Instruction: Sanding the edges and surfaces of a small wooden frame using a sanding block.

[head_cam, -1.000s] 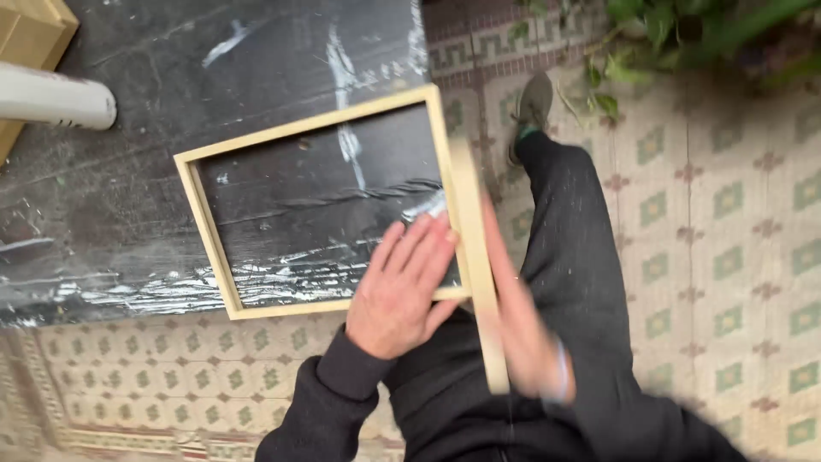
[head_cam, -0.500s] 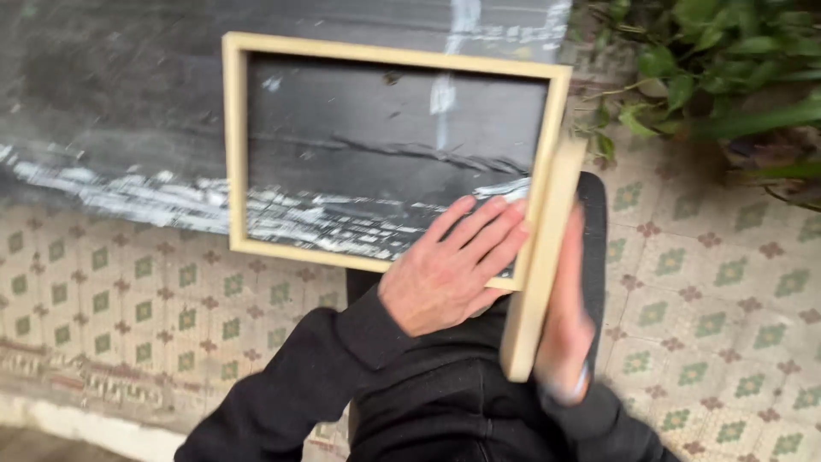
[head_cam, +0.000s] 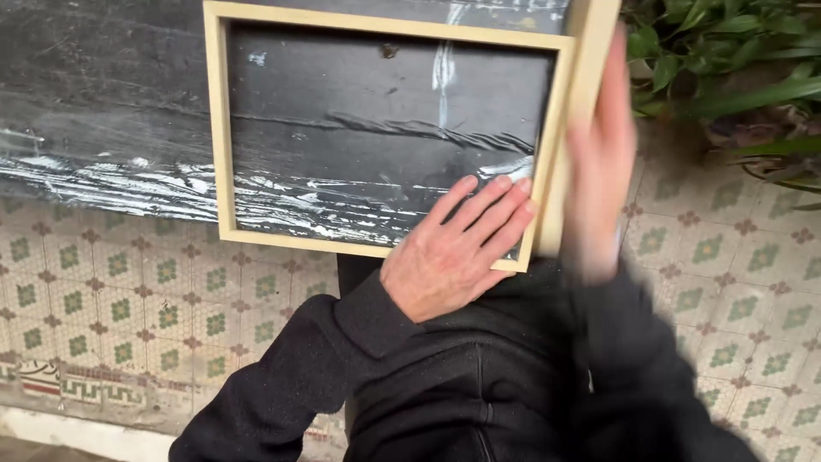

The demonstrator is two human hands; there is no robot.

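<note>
Your left hand [head_cam: 457, 252] lies flat, fingers spread and extended, palm down on the near right corner of the pale wooden frame [head_cam: 224, 137]. It's pressing, not gripping; nothing is closed in it.

Your right hand [head_cam: 599, 162] is blurred. It sits just right of the left hand, flat against a loose wooden strip [head_cam: 580, 103] that runs along the frame's right side. I can't tell whether the fingers wrap the strip or only push on it.

The frame sits on a black, scuffed bench top [head_cam: 103, 103], its near edge at the bench lip, directly ahead of your left hand. Below the hands is patterned tile floor [head_cam: 128, 291]; green plants [head_cam: 727, 51] are beyond the right hand.

Risks, as I judge them:
- The strip slides off line against the frame side, because it's held by palm pressure only.
- The frame skids on the slick top, since one flat palm is all that restrains it and the near corner overhangs the lip.
- Your left fingertips [head_cam: 513, 192] lie close to the joint line, so they could get pinched if the strip shifts inward.
</note>
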